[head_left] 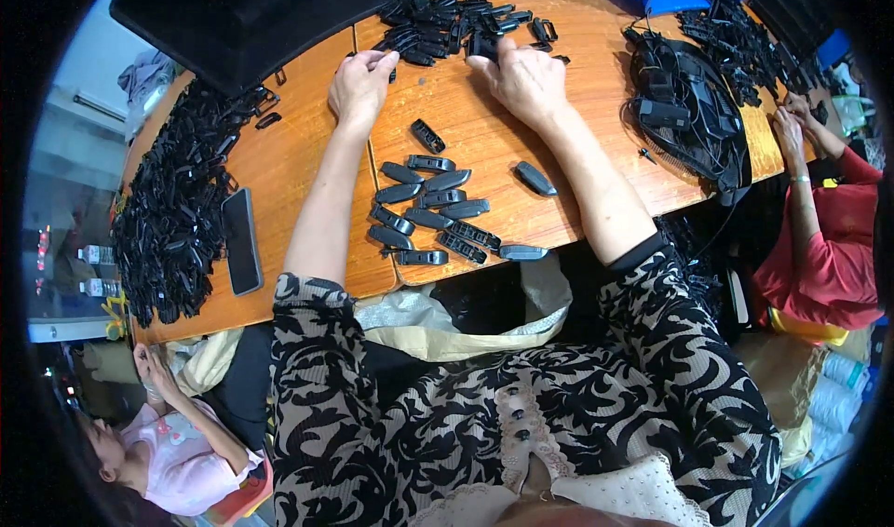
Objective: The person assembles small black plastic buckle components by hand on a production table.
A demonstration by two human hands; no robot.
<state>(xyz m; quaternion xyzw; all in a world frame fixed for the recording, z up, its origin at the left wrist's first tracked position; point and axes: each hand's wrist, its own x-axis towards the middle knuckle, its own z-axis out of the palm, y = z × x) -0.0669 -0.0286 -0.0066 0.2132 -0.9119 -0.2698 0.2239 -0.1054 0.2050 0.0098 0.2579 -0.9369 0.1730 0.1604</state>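
Nearest the person, at the front edge of the wooden surface (pixel 307 168), lies a loose cluster of black plastic clip pieces (pixel 430 212), set side by side in short rows, with one rounded piece (pixel 535 179) apart to their right and a single piece (pixel 427 135) just beyond them. To the left a dark phone (pixel 242 240) lies flat beside a long heap of black parts (pixel 177 206). Farther out, the left hand (pixel 358 85) rests palm down, fingers curled at the near edge of the far pile of clips (pixel 456 26); whether its grip holds a piece cannot be told. The right hand (pixel 523 78) presses fingertips into the same pile, grip narrow, contents hidden. At the far right, another person's hand (pixel 790 127) works beside a black mesh basket (pixel 694 108).
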